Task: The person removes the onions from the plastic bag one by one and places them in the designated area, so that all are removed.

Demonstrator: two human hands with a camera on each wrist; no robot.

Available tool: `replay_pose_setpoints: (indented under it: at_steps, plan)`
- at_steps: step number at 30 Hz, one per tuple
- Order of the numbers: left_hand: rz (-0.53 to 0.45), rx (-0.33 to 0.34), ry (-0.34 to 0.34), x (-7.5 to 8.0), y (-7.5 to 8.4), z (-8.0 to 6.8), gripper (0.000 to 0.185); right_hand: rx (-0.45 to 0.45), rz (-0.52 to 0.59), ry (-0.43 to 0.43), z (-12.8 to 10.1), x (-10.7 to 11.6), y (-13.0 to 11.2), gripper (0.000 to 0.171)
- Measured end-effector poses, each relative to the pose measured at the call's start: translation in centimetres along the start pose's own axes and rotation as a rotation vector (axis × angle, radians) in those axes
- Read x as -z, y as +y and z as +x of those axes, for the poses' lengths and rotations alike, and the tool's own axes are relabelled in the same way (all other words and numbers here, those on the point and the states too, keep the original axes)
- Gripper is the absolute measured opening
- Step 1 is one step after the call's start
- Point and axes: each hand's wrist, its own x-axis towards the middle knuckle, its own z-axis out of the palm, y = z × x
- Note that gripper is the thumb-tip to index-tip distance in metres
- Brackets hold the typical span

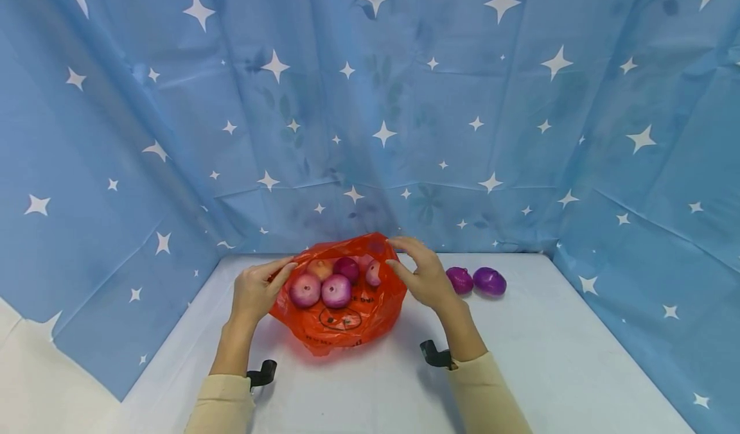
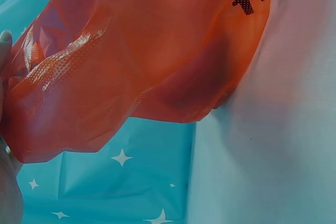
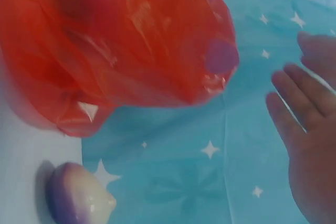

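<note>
Apparently pinching limp red plastic bag (image 1: 361,321) by rim with left hand (image 1: 252,290), holding right hand (image 1: 426,280) spread-fingered and apart, probably needing whole rim gathered against heavy onions (image 1: 336,291).

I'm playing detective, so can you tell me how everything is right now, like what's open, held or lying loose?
Red bag: mouth open, untied
Onions in the bag: partly showing through its mouth
Left hand: fingers gripping the bag's rim
Right hand: fingers clear of the bag, holding nothing
Loose onion nearer the bag: lying on the table
Loose onion farther right: lying beside it
Starry sheet: hanging, creased
</note>
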Motion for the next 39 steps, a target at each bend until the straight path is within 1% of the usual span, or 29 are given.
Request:
replay_pose_setpoints:
  at_steps: [2, 5, 7, 10, 15, 18, 21, 24, 29, 34, 39]
  plan:
    - [0.001, -0.005, 0.002, -0.1, 0.1, 0.0, 0.028, -0.008, 0.004, -0.091, 0.1, -0.6, -0.3, 0.042]
    - [-0.009, 0.003, -0.01, -0.1, 0.3, 0.1, 0.027, -0.052, -0.02, -0.207, 0.4, -1.5, -0.6, 0.042]
    - [-0.016, 0.015, -0.022, 0.0, 0.5, 0.2, 0.027, -0.094, -0.051, -0.287, 0.8, -2.1, -0.7, 0.043]
    - [-0.017, 0.026, -0.035, 0.0, 0.6, 0.3, 0.027, -0.132, -0.114, -0.393, 1.4, -3.0, -0.6, 0.047]
    - [-0.018, 0.037, -0.036, -0.1, 0.6, 0.3, 0.028, -0.131, -0.214, -0.518, 2.3, -4.2, 0.5, 0.056]
    - [-0.017, 0.035, -0.036, -0.2, 0.8, 0.3, 0.028, -0.12, -0.249, -0.577, 2.7, -4.7, 1.4, 0.058]
    - [-0.014, 0.028, -0.042, -0.2, 1.0, 0.5, 0.028, -0.132, -0.276, -0.611, 3.0, -5.0, 2.1, 0.061]
    - [-0.013, 0.023, -0.049, -0.3, 1.2, 0.6, 0.028, -0.156, -0.277, -0.628, 3.1, -5.3, 2.7, 0.061]
    - [-0.017, 0.016, -0.043, -0.3, 1.5, 0.8, 0.029, -0.191, -0.235, -0.658, 3.2, -5.9, 3.4, 0.063]
    - [-0.012, 0.017, -0.051, -0.4, 1.5, 0.7, 0.028, -0.191, -0.214, -0.665, 3.2, -6.4, 3.9, 0.066]
    - [-0.01, 0.023, -0.053, -0.5, 1.5, 0.6, 0.029, -0.221, -0.188, -0.672, 3.0, -6.6, 4.3, 0.059]
